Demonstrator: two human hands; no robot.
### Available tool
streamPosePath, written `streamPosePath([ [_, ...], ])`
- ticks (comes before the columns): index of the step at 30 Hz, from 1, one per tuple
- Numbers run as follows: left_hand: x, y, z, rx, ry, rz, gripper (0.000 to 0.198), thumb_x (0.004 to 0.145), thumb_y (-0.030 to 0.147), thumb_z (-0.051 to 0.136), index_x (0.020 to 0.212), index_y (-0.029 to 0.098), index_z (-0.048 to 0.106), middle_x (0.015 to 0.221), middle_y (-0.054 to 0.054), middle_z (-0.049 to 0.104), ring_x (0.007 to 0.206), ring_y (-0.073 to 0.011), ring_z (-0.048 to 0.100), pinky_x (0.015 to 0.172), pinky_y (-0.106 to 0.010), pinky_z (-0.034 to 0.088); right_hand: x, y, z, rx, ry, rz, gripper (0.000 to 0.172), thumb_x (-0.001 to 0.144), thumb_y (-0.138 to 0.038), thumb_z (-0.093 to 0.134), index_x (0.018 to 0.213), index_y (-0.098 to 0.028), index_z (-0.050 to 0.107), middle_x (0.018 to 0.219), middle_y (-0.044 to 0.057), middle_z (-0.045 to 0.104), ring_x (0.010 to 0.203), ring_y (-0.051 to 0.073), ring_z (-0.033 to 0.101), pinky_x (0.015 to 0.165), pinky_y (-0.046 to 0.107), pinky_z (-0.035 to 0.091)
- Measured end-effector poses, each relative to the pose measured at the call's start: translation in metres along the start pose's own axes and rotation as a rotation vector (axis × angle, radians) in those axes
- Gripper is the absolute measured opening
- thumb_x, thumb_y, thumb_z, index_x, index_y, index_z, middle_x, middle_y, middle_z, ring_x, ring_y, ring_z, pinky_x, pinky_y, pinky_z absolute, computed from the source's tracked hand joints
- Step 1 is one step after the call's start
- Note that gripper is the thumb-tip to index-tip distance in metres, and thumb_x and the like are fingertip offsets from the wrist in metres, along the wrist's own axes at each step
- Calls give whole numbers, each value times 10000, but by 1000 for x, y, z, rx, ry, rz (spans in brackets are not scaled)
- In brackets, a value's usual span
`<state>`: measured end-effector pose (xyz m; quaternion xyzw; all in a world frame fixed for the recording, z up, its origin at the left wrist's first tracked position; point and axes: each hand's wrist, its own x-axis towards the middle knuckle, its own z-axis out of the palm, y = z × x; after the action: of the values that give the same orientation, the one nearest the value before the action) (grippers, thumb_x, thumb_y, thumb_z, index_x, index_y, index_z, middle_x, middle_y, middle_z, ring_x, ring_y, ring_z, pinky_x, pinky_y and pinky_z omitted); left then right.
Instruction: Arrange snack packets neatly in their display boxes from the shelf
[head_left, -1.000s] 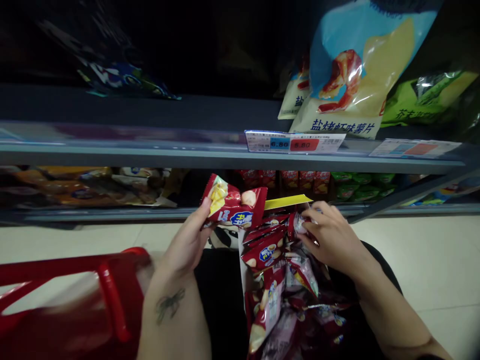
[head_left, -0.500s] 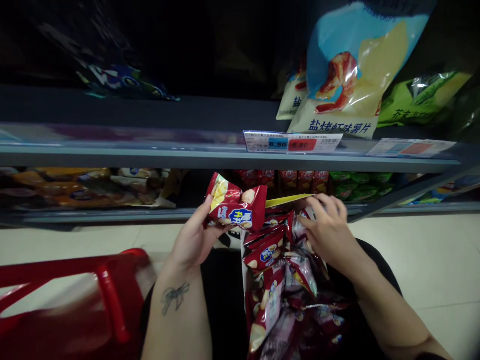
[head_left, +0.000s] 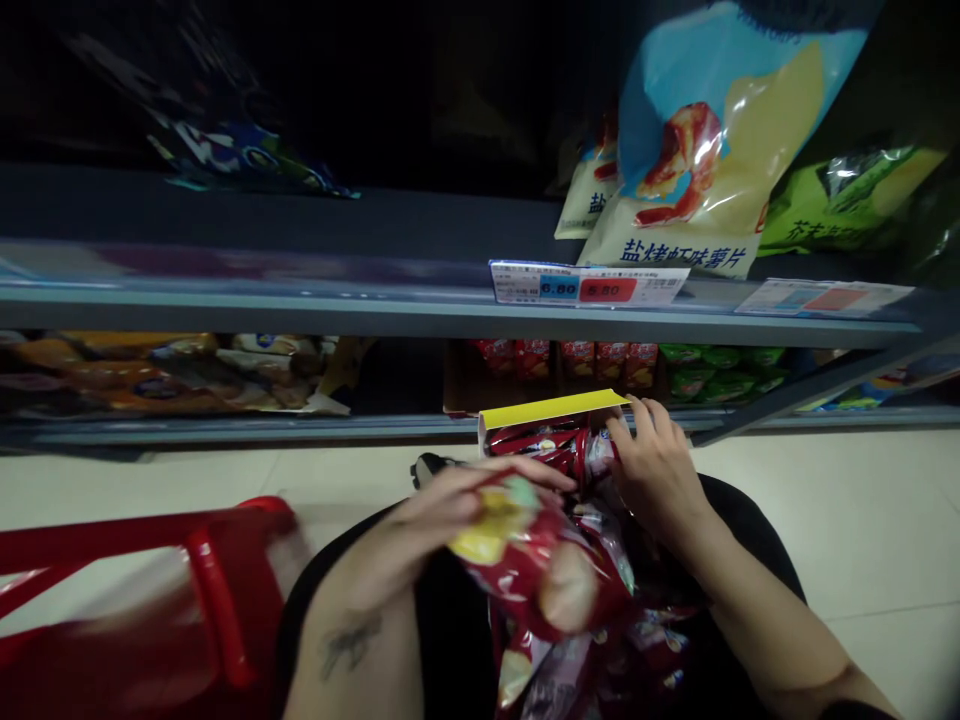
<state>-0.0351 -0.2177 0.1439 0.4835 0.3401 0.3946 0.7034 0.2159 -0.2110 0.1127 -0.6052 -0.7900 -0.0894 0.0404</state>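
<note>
Over the box on my lap, my left hand (head_left: 442, 510) grips a red snack packet (head_left: 536, 560) by its left end; both are blurred by motion. The open box (head_left: 555, 408) has a yellow inner flap standing at its far edge. Several more dark red snack packets (head_left: 525, 670) fill it, some partly hidden under the held packet. At the box's far right corner, my right hand (head_left: 656, 470) has its fingers curled over the edge, the thumb side near the packets inside.
A red plastic basket or cart (head_left: 225, 590) stands on the floor at left. Ahead, a grey shelf (head_left: 375, 310) holds a blue chip bag (head_left: 690, 150) and a green bag (head_left: 847, 195). Small red packets (head_left: 577, 362) and green packets (head_left: 712, 370) sit on the lower shelf.
My left hand has brought the red packet down and toward me, from beside the box's far left corner to above its middle. My right hand stays at the far right corner.
</note>
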Motion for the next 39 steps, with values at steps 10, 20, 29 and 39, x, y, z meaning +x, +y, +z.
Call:
streamPosePath([
  [10,24,-30,36,636,-526,-278,468,881,594,528,1190,279,684,1549,-13,366,1432,-264,321,1199,-414,207,9,8,19,143,75,6,210,790,-25,542,915,-100,693,1223,182,599,1179,325,455,869,402,464],
  [20,25,-20,44,728,-574,-214,470,928,583,443,1173,266,688,1378,-26,566,1262,-226,525,1072,-315,394,1,2,-18,355,211,265,111,926,-206,507,877,-188,606,794,34,672,706,206,610,604,294,410],
  [29,22,-34,27,713,-525,-326,470,886,578,528,1272,330,628,1555,-6,351,1431,-278,319,1191,-448,236,6,58,-33,1086,144,284,215,878,-335,605,1030,-207,687,830,27,737,691,159,681,596,239,497],
  [39,17,-21,7,505,-531,39,436,920,527,507,1274,294,608,1625,-37,162,1460,-306,240,1163,-473,257,-22,85,-57,1336,578,443,297,554,-157,856,842,-193,789,803,85,770,642,208,707,626,320,587],
])
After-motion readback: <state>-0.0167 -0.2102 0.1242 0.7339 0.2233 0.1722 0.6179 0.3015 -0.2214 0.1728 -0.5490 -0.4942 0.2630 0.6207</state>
